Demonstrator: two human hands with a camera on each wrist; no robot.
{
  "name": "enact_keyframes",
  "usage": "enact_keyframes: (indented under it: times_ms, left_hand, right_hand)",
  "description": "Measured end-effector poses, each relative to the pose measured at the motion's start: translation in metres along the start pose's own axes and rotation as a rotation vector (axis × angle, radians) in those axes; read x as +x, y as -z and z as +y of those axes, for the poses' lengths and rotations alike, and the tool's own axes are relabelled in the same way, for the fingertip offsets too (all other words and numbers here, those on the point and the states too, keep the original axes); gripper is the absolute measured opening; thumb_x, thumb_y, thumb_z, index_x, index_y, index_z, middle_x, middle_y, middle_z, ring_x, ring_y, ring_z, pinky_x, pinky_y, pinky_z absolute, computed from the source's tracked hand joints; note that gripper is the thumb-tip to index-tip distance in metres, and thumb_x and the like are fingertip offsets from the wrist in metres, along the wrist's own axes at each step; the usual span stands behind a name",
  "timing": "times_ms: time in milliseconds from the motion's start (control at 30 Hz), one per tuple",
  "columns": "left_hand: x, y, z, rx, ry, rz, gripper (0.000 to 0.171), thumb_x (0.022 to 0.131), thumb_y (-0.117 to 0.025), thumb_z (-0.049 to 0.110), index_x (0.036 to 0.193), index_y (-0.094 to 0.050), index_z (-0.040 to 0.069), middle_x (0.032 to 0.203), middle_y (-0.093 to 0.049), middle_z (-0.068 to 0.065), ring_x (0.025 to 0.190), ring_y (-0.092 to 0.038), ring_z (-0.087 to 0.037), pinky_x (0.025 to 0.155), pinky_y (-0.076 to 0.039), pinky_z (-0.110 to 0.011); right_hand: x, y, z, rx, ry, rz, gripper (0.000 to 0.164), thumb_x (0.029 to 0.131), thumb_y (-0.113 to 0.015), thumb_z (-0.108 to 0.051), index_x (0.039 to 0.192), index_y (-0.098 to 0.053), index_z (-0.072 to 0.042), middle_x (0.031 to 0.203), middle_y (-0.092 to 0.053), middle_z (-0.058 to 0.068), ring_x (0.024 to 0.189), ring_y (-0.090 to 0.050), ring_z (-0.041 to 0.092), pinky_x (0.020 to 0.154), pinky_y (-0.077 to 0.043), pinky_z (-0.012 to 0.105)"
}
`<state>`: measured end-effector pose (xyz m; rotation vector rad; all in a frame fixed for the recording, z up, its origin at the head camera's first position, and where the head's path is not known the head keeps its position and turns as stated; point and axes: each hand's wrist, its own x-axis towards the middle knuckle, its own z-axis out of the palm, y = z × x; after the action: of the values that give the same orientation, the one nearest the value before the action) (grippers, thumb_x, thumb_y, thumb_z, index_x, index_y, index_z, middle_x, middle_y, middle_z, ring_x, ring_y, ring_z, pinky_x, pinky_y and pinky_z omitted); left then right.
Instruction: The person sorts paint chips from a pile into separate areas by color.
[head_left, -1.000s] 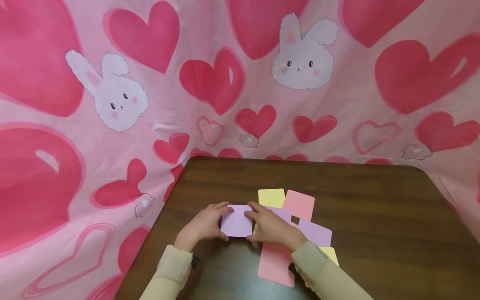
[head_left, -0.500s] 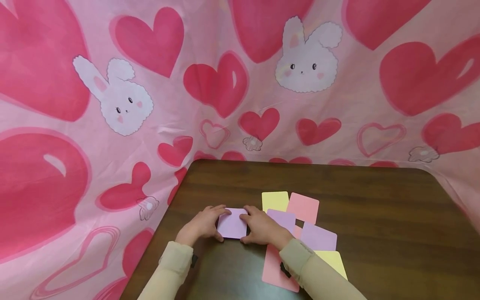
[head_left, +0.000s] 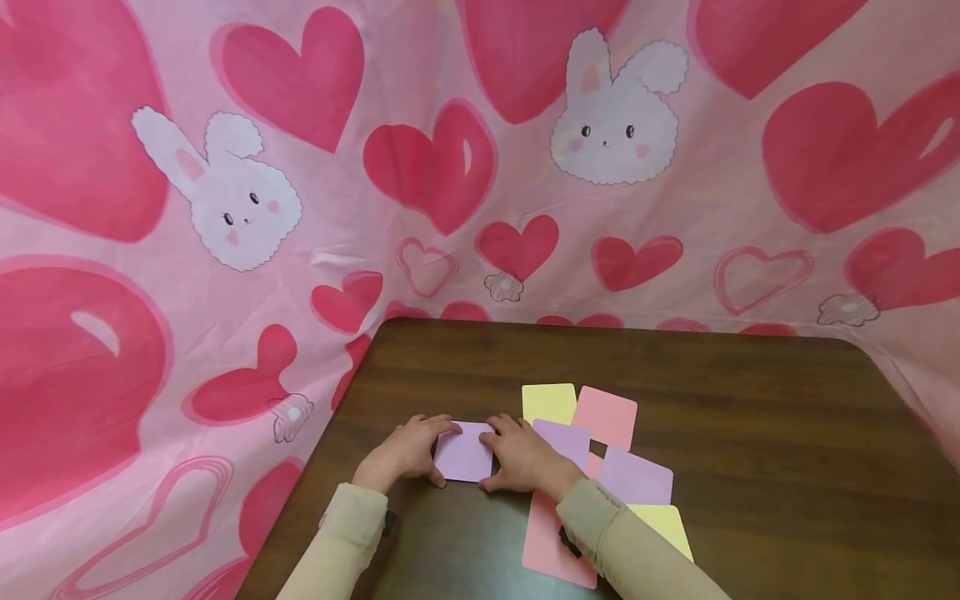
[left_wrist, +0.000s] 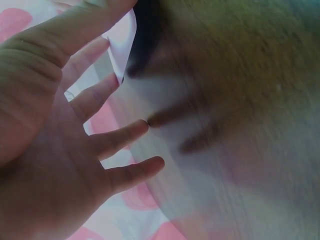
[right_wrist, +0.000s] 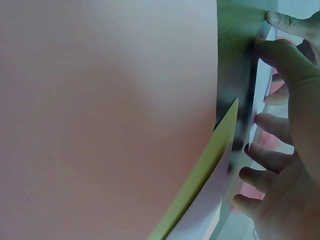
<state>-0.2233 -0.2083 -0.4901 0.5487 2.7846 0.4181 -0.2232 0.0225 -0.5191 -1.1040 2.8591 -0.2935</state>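
Observation:
A light purple square card (head_left: 463, 452) is held between both hands at the left-middle of the table. My left hand (head_left: 405, 452) grips its left edge with thumb and fingers; in the left wrist view the white-looking corner of the card (left_wrist: 121, 47) sits between thumb and fingers, with the other fingers spread over the tabletop. My right hand (head_left: 525, 457) pinches the right edge, thumb at the near corner and fingers at the far one. In the right wrist view the card shows only as a thin edge (right_wrist: 260, 90). Whether it is one card or a stack I cannot tell.
Right of the hands, overlapping cards lie on the dark wooden table (head_left: 750, 433): yellow (head_left: 550, 402), pink (head_left: 605, 417), purple (head_left: 637, 477), and others partly under the right forearm, including a larger-looking pink card (head_left: 551, 542). A pink heart-and-rabbit cloth (head_left: 420, 67) hangs behind.
Both hands have shifted the purple card slightly left, away from the other cards, and a little nearer the person. The loose cards have stayed in place; the head view has moved slightly.

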Motion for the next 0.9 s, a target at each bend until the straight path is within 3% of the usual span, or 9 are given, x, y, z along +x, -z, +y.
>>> enact_keyframes:
  times_ms: [700, 900]
  left_hand:
    - [0.0012, -0.0046, 0.0001, -0.062, 0.060, 0.010, 0.079, 0.059, -0.099, 0.025, 0.131, -0.065, 0.020, 0.147, -0.054, -0.008, 0.135, -0.041, -0.043, 0.101, -0.034, -0.075]
    - [0.0036, -0.0052, 0.0011, -0.070, 0.089, 0.003, 0.080, 0.059, -0.098, 0.024, 0.131, -0.065, 0.021, 0.152, -0.049, -0.010, 0.138, -0.038, -0.044, 0.102, -0.032, -0.076]
  right_hand:
    - [-0.0001, 0.0004, 0.0036, 0.040, -0.024, -0.019, 0.073, 0.078, -0.076, -0.064, 0.132, -0.066, -0.016, 0.147, -0.051, 0.012, 0.142, -0.040, 0.041, 0.109, -0.030, 0.070]
    - [0.0018, -0.0004, 0.0071, 0.038, -0.029, -0.008, 0.073, 0.077, -0.075, -0.066, 0.132, -0.066, -0.019, 0.149, -0.049, 0.012, 0.145, -0.036, 0.041, 0.110, -0.027, 0.071]
